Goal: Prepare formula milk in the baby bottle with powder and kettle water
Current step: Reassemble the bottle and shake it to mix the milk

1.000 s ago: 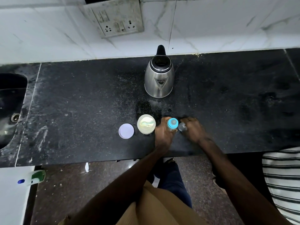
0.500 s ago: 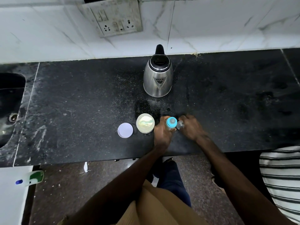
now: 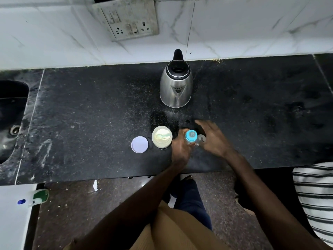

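Observation:
A baby bottle [image 3: 191,136] with a blue collar and clear teat stands near the counter's front edge, and my left hand [image 3: 181,150] is wrapped around its body. A clear cap [image 3: 201,138] sits right beside it. My right hand [image 3: 214,139] hovers over that cap with fingers spread, holding nothing. To the left of the bottle stands an open tin of pale formula powder [image 3: 161,136], with its lilac lid [image 3: 139,144] lying flat beside it. A steel electric kettle [image 3: 175,87] with a black handle stands behind them, lid open.
The black stone counter [image 3: 90,114] runs left to a sink [image 3: 12,114]. A wall socket panel [image 3: 129,18] is mounted on the white tiles above the kettle. A person in a striped garment [image 3: 315,204] stands at the right edge. A green-and-white bottle [image 3: 36,197] lies lower left.
My right hand has let go of the clear cap beside the bottle and opened its fingers. My left hand keeps its hold on the bottle.

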